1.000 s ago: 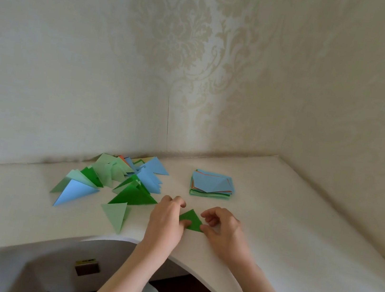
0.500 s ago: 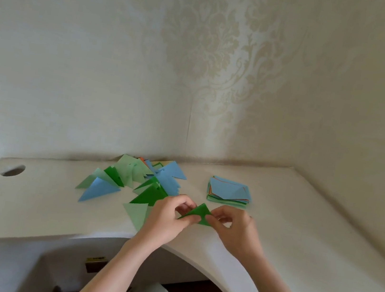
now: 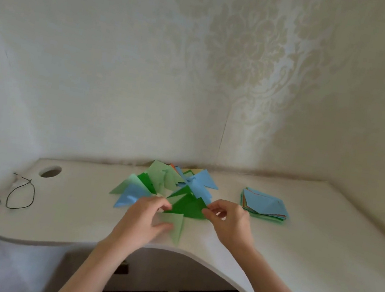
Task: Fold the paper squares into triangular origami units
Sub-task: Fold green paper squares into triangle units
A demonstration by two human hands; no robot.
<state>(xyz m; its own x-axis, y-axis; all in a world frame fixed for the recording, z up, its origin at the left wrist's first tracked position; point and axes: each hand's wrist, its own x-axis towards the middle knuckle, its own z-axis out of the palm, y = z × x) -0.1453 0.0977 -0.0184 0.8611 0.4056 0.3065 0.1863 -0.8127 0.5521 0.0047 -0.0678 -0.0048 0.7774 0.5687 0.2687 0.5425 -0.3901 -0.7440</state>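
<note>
Head view: a dark green triangle is pinched at opposite corners by left hand and right hand, low over the tabletop, apparently for adding to the folded pile; unfolded squares are stacked just right.

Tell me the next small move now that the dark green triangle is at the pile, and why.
Probably let go of the dark green triangle and send the right hand to the stack of paper squares. Both hands hold it folded at the pile of triangular units; left hand pinches its left corner.
</note>
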